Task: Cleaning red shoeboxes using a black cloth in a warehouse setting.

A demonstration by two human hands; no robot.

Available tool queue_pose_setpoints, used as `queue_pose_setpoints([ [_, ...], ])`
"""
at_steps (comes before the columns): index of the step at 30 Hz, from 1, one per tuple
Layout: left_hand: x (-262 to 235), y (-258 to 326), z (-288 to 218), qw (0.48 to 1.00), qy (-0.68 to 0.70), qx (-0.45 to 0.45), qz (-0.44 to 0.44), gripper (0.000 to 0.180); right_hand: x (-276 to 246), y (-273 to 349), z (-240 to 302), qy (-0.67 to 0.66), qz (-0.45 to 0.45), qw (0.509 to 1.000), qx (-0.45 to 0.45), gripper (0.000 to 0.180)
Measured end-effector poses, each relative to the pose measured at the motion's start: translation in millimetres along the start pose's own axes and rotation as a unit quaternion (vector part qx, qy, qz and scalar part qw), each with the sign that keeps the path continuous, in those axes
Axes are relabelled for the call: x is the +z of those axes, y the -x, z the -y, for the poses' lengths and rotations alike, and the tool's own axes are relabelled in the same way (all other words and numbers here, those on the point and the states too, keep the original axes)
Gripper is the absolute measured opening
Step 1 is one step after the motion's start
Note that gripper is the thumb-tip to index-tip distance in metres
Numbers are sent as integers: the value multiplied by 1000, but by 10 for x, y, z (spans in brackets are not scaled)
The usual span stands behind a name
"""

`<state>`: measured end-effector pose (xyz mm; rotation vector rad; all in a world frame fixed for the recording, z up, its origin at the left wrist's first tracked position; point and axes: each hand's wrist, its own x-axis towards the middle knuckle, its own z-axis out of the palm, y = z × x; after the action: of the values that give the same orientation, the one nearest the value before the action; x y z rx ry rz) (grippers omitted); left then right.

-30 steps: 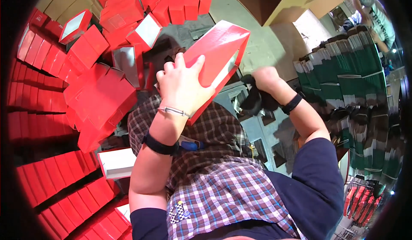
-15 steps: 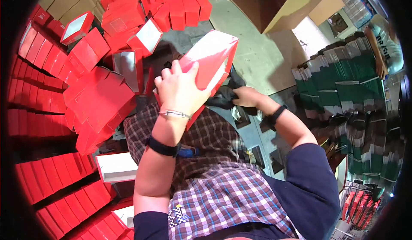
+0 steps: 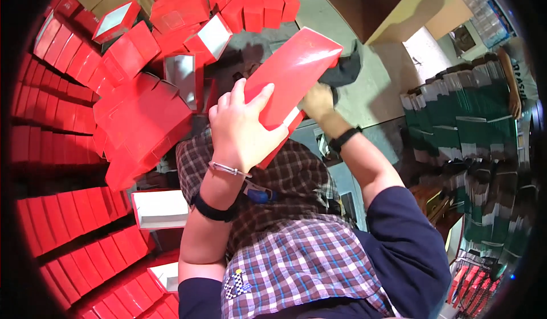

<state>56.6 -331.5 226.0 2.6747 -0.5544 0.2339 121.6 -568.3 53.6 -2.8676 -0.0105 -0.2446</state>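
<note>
My left hand [image 3: 242, 122] grips a long red cardboard box [image 3: 299, 71] from its near left side, thumb and fingers spread over its top. The box is tilted, its far end raised up and to the right. A white strip shows along its near right edge. My right hand [image 3: 318, 99] is curled close against the box's right side, its fingertips hidden behind it. A dark, soft-looking thing [image 3: 346, 68] shows just past that hand and the box's far end. Whether the right hand holds it, I cannot tell.
Many red boxes [image 3: 145, 99] are piled at left and far left, some open with white insides [image 3: 161, 209]. A large brown carton [image 3: 399, 5] stands at the far right. Bundled green and white stacks [image 3: 458, 114] fill the right, with another person's arm [image 3: 509, 85] beside them.
My left hand has moved the red box up and to the right, turning its top face more into view. My right hand has come up and inward against the box's side; the dark thing has moved up too.
</note>
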Motion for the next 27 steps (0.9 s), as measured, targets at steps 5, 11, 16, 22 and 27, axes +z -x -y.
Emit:
queue_pose_setpoints([
  [5, -46, -15, 308, 997, 19, -74, -7, 65, -189, 379, -533, -160, 393, 894, 146, 43],
  [11, 32, 123, 981, 936, 317, -143, -54, 70, -778, 263, -500, -111, -18, 990, 84, 37],
  [16, 78, 305, 917, 932, 326, -126, -98, 68, -975, -180, 619, -44, -172, 972, -155, 33],
  [22, 101, 539, 629, 947, 281, -91, -122, 67, -243, -131, 1098, 196, -32, 960, -196, 19],
  [27, 125, 571, 773, 948, 262, -69, -169, 66, 169, 786, 1476, -81, 126, 933, -328, 15],
])
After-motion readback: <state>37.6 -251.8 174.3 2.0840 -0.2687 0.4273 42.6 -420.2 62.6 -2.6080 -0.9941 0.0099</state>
